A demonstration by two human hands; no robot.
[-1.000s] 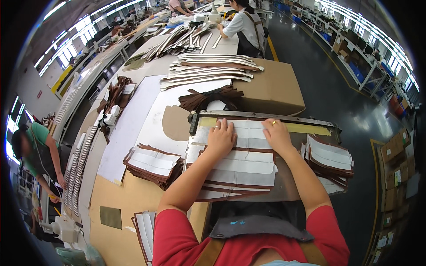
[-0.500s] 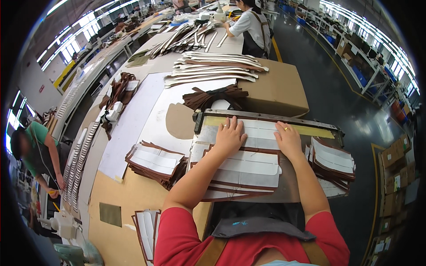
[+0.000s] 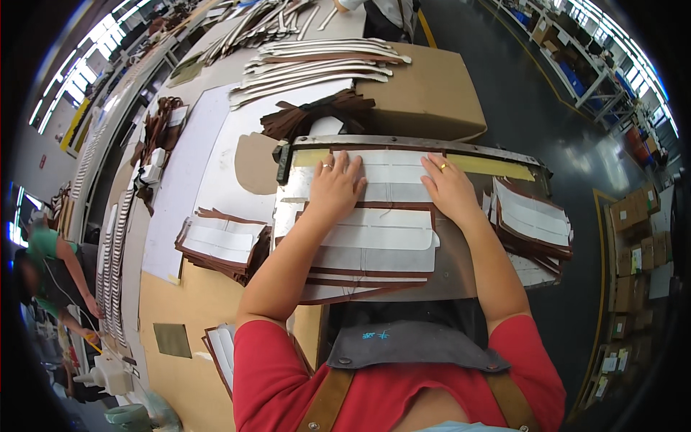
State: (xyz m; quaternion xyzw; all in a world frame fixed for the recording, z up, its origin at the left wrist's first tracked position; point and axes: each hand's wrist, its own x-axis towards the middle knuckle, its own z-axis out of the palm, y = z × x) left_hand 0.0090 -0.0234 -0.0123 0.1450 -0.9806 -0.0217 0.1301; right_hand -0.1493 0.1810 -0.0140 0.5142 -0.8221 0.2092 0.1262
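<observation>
Both my hands lie flat on a brown leather panel with white backing [image 3: 392, 173], set against the metal bar [image 3: 425, 145] at the far edge of a metal work plate [image 3: 453, 270]. My left hand [image 3: 335, 186] is at the panel's left end, its fingers stretched out. At the right end rests my right hand [image 3: 449, 189], fingers extended, a ring on one. Neither hand grips anything. Nearer to me on the plate is a stack of similar white-backed brown panels [image 3: 374, 241], partly between my forearms.
More panel stacks flank the plate, one on the left [image 3: 222, 241] and one on the right [image 3: 533, 216]. Beyond the bar stand a cardboard box [image 3: 425, 90], a bundle of brown strips [image 3: 317, 115] and a pile of pale strips [image 3: 309, 65]. Another person [image 3: 65, 259] works at far left.
My view has tilted down, so the plate and table sit higher and further left in the picture. My hands stay flat on the same panel, with little movement against it.
</observation>
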